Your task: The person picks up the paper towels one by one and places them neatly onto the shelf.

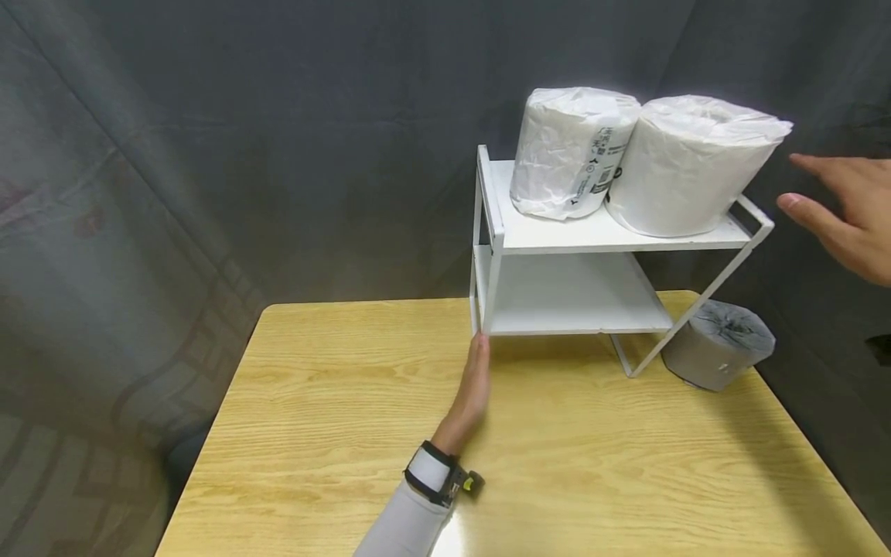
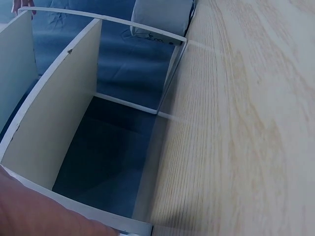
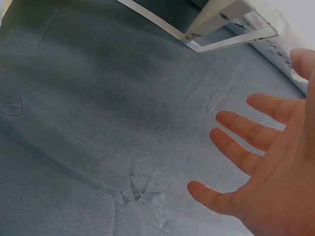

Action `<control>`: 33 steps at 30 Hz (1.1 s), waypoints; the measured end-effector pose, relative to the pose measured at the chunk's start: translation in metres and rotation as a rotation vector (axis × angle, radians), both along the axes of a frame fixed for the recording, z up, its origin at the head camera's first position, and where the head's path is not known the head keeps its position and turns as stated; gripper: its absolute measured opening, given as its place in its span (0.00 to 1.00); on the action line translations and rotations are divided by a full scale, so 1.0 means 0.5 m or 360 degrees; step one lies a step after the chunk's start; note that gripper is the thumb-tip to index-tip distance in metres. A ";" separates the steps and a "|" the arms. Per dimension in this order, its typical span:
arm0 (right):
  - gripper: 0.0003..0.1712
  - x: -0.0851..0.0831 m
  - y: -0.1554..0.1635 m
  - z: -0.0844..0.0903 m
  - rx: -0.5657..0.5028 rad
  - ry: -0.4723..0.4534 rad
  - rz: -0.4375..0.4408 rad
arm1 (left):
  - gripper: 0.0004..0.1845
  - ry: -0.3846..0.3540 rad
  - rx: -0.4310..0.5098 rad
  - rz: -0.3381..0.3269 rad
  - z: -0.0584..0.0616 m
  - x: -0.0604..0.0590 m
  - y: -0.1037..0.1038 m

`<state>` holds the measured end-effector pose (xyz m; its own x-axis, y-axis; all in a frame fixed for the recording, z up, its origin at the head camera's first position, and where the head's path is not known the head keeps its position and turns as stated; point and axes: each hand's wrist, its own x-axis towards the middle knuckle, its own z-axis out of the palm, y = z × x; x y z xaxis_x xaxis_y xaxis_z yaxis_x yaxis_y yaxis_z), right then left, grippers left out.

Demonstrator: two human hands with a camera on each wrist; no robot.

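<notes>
A white two-tier rack (image 1: pixel 578 294) stands on the wooden table. Two wrapped paper rolls sit side by side on its top shelf: a narrower left roll (image 1: pixel 574 155) with dark print and a wider right roll (image 1: pixel 689 166). My left hand (image 1: pixel 469 394) is held edge-on with straight fingers, its fingertips at the rack's front left leg; the left wrist view has this hand (image 2: pixel 39 211) along the rack's side frame. To the right of the wider roll, my right hand (image 1: pixel 852 213) hangs in the air, apart from it. Spread fingers of that hand (image 3: pixel 275 167) hold nothing in the right wrist view.
A grey-wrapped roll (image 1: pixel 720 344) stands on the table behind the rack's right leg. Dark cloth (image 1: pixel 348 155) hangs behind the table and at its sides. The wooden tabletop (image 1: pixel 334 402) extends left of and in front of the rack.
</notes>
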<state>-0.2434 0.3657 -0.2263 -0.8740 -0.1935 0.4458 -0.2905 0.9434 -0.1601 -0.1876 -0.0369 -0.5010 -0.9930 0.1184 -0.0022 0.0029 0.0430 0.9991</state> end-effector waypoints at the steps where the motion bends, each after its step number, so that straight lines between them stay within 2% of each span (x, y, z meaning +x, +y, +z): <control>1: 0.47 -0.001 0.002 -0.003 0.0004 0.0000 0.0002 | 0.41 0.0001 0.0001 -0.0001 0.000 0.000 0.000; 15: 0.43 0.001 0.013 -0.040 0.0147 -0.0118 -0.0020 | 0.41 -0.0007 0.0017 -0.0033 0.003 -0.003 -0.001; 23: 0.42 0.001 0.026 -0.058 0.0129 -0.0106 -0.0027 | 0.41 -0.0004 0.0011 -0.0031 0.003 -0.002 -0.001; 33: 0.42 0.011 0.030 -0.080 0.0127 -0.0278 -0.0153 | 0.42 -0.0031 -0.0006 -0.0021 0.008 0.001 -0.002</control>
<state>-0.2378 0.3807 -0.2662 -0.9529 -0.1338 0.2723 -0.1726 0.9772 -0.1238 -0.1873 -0.0381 -0.4972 -0.9911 0.1313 -0.0217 -0.0157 0.0470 0.9988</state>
